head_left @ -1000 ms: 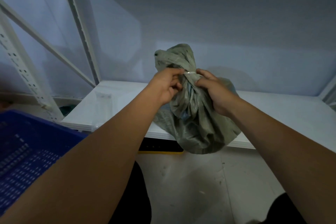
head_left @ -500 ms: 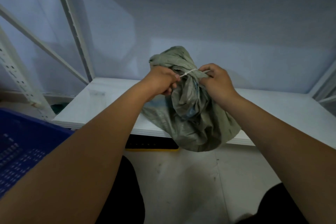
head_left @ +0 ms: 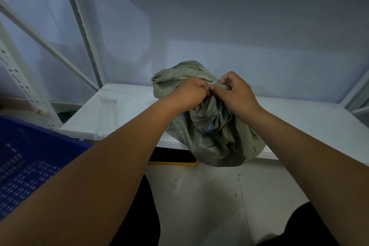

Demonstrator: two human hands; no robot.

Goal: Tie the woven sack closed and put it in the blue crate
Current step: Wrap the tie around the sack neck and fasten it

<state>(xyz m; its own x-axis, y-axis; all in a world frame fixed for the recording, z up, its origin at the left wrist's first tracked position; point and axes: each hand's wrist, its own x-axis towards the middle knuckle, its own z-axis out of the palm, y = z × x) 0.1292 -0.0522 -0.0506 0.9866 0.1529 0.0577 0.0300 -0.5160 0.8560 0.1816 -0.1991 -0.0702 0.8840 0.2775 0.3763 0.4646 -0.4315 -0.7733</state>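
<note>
From my remote seat I see the sack (head_left: 215,126) just past the middle of the view toward 4 o'clock, sitting on the front edge of the white shelf (head_left: 123,106), with its bottom bulging over that edge. Both hands meet at its neck. My left hand (head_left: 189,94) is a tight fist, fingers curled round the gathered cloth; I cannot tell whether it also holds an end of the tie (head_left: 214,82). My right hand (head_left: 237,94) touches it from the 3 o'clock side, fingers bent, thumb and forefinger pinching the thin white tie where it rings the neck.

From the hands, the full body of the sack hangs toward 6 o'clock, and the loose mouth flops out toward 11 o'clock, over the left knuckles. So the long axis runs from 11 o'clock at the mouth to 5 o'clock at the bottom, leaning, not upright.

The crate (head_left: 30,158) lies at 8 o'clock, well apart from the sack. A clear bag (head_left: 107,118) lies flat on the shelf at 9 o'clock of the sack.
</note>
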